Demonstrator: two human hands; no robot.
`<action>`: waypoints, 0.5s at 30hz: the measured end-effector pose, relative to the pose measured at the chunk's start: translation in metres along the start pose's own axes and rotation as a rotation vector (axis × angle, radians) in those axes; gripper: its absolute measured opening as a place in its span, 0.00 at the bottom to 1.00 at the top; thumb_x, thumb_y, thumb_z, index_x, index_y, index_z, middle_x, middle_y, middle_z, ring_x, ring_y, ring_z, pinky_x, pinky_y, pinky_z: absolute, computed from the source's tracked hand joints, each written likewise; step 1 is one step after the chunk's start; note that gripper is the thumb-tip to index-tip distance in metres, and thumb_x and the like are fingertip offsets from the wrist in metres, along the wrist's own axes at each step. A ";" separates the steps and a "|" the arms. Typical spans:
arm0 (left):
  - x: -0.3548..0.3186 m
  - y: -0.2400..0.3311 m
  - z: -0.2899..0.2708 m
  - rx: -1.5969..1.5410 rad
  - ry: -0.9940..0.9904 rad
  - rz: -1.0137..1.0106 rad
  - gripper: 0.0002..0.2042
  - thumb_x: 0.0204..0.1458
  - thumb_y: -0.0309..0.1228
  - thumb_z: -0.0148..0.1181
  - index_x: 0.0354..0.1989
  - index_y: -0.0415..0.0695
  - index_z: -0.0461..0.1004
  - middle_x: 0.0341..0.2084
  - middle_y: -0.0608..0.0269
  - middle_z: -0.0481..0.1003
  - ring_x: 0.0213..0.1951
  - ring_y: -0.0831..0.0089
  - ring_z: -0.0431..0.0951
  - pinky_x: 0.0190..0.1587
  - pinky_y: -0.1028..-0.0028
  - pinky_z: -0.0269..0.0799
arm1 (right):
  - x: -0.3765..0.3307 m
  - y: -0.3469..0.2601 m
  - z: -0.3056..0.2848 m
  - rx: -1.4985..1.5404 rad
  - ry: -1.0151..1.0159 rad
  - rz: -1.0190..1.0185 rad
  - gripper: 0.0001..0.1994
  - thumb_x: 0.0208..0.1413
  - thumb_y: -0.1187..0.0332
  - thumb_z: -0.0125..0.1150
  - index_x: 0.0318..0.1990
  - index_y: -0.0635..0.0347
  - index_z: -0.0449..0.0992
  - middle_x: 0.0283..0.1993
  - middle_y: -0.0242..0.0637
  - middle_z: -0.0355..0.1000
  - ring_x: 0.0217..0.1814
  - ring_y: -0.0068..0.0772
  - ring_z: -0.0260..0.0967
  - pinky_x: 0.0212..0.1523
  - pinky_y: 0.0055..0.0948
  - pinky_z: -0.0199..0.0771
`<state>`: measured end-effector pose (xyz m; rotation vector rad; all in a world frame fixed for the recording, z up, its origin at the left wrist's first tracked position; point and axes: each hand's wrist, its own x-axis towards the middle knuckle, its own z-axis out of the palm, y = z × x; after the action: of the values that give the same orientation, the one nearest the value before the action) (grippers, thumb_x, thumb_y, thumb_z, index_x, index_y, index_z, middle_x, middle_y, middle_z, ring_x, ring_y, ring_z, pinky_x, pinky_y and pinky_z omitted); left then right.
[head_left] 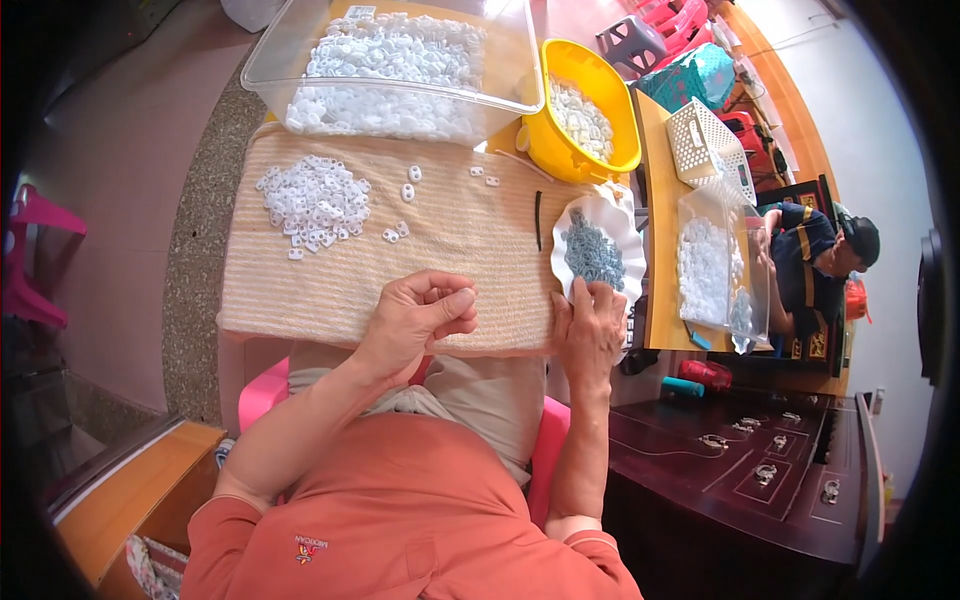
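Observation:
My left hand (pixel 420 318) hovers over the near edge of a beige woven mat (pixel 330 280), fingers curled with thumb and forefinger pinched together; whatever is between them is too small to make out. My right hand (pixel 590 325) rests at the rim of a white scalloped plate (pixel 630 240) holding small grey-blue rings (pixel 593 252), fingertips touching the plate's near edge. A heap of small white plastic pieces (pixel 315 203) lies on the mat's far left. A few loose white pieces (pixel 408 190) are scattered beside it.
A clear tub (pixel 500 95) of white pieces stands at the back, a yellow basin (pixel 610 95) with more to its right. Another person (pixel 815 265) sits at a wooden table on the right with a clear bin and white basket (pixel 705 140). Dark cabinet (pixel 760 470) lower right.

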<state>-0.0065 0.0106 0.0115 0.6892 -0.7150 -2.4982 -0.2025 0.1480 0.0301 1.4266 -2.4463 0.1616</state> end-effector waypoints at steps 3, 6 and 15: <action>0.001 -0.003 -0.001 -0.023 -0.007 0.003 0.05 0.53 0.24 0.60 0.38 0.42 0.76 0.29 0.65 0.76 0.31 0.80 0.78 0.35 0.78 0.80 | -0.004 0.003 0.007 -0.021 0.045 -0.026 0.14 0.55 0.60 0.58 0.43 0.59 0.75 0.40 0.39 0.67 0.43 0.43 0.64 0.42 0.41 0.65; 0.001 -0.003 -0.002 -0.016 -0.004 -0.009 0.05 0.53 0.23 0.60 0.38 0.42 0.76 0.28 0.65 0.76 0.30 0.80 0.78 0.34 0.78 0.80 | -0.005 0.002 0.008 -0.016 0.072 -0.032 0.14 0.55 0.60 0.57 0.43 0.59 0.75 0.40 0.39 0.68 0.42 0.43 0.64 0.41 0.41 0.65; 0.001 -0.004 0.001 -0.007 0.012 -0.019 0.07 0.52 0.24 0.62 0.39 0.41 0.76 0.28 0.66 0.76 0.29 0.81 0.77 0.34 0.80 0.79 | -0.010 0.003 0.013 0.060 0.169 -0.017 0.09 0.52 0.66 0.60 0.39 0.60 0.76 0.36 0.40 0.69 0.41 0.44 0.65 0.39 0.40 0.67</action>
<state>-0.0087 0.0136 0.0100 0.7101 -0.6980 -2.5104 -0.2036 0.1545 0.0148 1.3973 -2.3095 0.3405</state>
